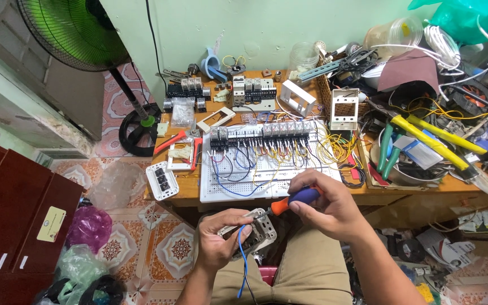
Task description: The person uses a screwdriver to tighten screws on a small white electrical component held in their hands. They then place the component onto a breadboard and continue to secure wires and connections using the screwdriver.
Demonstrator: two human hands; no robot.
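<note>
My left hand (219, 240) grips a small white wall-socket module (258, 231) over my lap, with a blue wire (243, 260) hanging down from it between my fingers. My right hand (326, 209) holds a screwdriver (292, 200) with a blue and orange handle. Its tip points left into the top of the module. Both hands sit just in front of the wooden table's near edge. Behind them lies a white perforated wiring board (266, 164) with a row of relays and many blue and yellow wires.
The wooden table (184, 195) carries switch plates, red-handled pliers (179, 144), white socket frames (345, 107) and loose parts. A heap of tools, with yellow- and green-handled ones, fills the right. A green fan (74, 34) stands at left, plastic bags lie on the tiled floor.
</note>
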